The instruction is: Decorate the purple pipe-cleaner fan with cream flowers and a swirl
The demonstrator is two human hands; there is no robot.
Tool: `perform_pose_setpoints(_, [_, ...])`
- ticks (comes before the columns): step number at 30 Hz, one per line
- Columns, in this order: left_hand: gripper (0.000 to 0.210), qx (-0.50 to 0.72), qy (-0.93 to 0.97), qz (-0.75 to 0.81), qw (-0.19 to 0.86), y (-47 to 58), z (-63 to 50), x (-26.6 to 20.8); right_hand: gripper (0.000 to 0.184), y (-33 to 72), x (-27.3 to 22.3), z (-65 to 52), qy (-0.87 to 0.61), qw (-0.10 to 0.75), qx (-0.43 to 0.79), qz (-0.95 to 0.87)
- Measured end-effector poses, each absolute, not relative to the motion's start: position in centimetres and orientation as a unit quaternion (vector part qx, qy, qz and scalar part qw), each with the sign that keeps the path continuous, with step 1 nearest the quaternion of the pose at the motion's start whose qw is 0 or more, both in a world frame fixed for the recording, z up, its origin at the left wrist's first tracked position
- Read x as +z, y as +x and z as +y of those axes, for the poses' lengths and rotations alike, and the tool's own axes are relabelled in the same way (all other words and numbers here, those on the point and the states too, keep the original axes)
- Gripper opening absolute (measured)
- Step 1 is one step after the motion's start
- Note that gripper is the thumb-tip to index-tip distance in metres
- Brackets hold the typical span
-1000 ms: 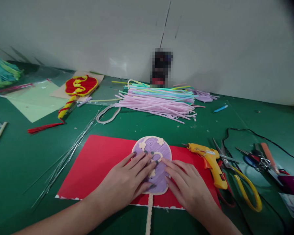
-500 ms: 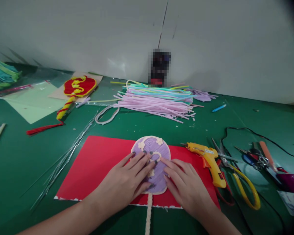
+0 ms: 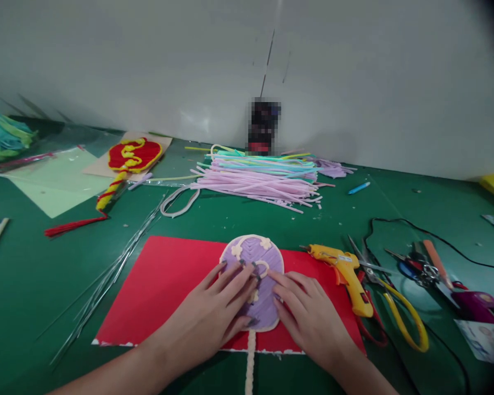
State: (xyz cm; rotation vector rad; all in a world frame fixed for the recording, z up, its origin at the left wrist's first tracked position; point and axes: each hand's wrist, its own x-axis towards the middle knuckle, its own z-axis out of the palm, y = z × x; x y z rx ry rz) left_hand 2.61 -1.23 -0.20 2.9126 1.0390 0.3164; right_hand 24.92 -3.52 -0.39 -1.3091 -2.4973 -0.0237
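A round purple fan [image 3: 265,307] made of pipe cleaners, edged in cream, lies on a red sheet [image 3: 164,274]. Its twisted cream handle [image 3: 250,362] points toward me. Small cream flowers [image 3: 265,243] and a curled cream strip [image 3: 262,265] sit on the fan's face. My left hand [image 3: 214,302] rests flat across the fan's left half, fingers spread, partly covering a lower flower. At the right edge lies my right hand [image 3: 308,312], fingers stretched, its index fingertip touching the curled strip's end or just beside it.
A yellow glue gun [image 3: 346,269] and yellow-handled scissors [image 3: 399,307] lie right of the sheet, beside a black cord and keys [image 3: 428,271]. Bundled pipe cleaners [image 3: 259,181] lie behind. At left are silver wires [image 3: 115,263] and a red-and-yellow fan [image 3: 134,155].
The whole view has shifted slightly, so things sit a little lower in the picture. Both hands stay on the purple fan, with only slight finger movement.
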Motion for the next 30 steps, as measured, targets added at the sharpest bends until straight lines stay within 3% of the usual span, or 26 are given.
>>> perform_pose_setpoints(10, [0.047,0.102,0.938,0.332,0.008,2.5,-1.2,-0.2,0.020,25.8,0.2,-4.1,-0.471,0.181,-0.044,-0.862])
perform_pose_setpoints(13, [0.046,0.106,0.938,0.331,0.013,2.5,-1.1,0.0,0.018,28.2,1.0,-4.8,-0.542,0.239,-0.109,-0.798])
perform_pose_setpoints(16, [0.045,0.111,0.938,0.328,0.018,2.5,-1.2,-0.1,0.027,31.6,1.3,-5.3,-0.684,0.207,-0.150,-0.683])
perform_pose_setpoints(18, [0.046,0.117,0.936,0.331,0.014,2.5,-1.2,-0.3,0.040,33.6,1.0,-5.3,-0.748,0.149,-0.126,-0.635])
perform_pose_setpoints(21, [0.046,0.121,0.935,0.333,0.010,2.5,-1.2,-0.5,0.045,35.5,0.1,-5.1,-0.772,0.121,-0.046,-0.622])
perform_pose_setpoints(30, [0.046,0.106,0.937,0.331,0.025,2.5,-1.1,-0.1,0.043,34.7,0.3,-3.7,-0.755,0.116,0.002,-0.646])
